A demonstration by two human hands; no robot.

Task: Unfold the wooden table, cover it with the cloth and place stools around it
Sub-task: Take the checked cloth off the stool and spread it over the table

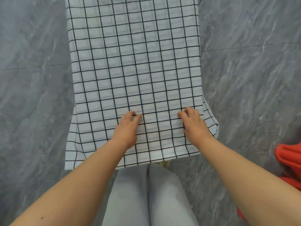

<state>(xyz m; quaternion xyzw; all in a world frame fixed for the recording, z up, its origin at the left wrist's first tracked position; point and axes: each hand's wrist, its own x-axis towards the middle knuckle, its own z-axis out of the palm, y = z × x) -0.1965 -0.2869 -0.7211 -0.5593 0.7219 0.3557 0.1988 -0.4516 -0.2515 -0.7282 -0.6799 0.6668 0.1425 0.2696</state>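
The black-gridded white cloth (135,62) is spread over the worktop, which is hidden beneath it, and its near end hangs over the edge. The left hand (127,128) and right hand (193,124) are set apart on the cloth at that edge, fingers bent and tips pressed down; whether a fold is pinched cannot be told. Grey floor tiles (32,79) are seen all round.

A: Lighting: bright, even, diffuse; the source possibly overhead, though not determinable.
B: Shadows: faint and soft, darkest under the right hand (193,124) on the cloth (135,62).
A: Floor (252,62): dull sheen.
B: Optics: grid lines bow toward the frame edges; overall slight softness.
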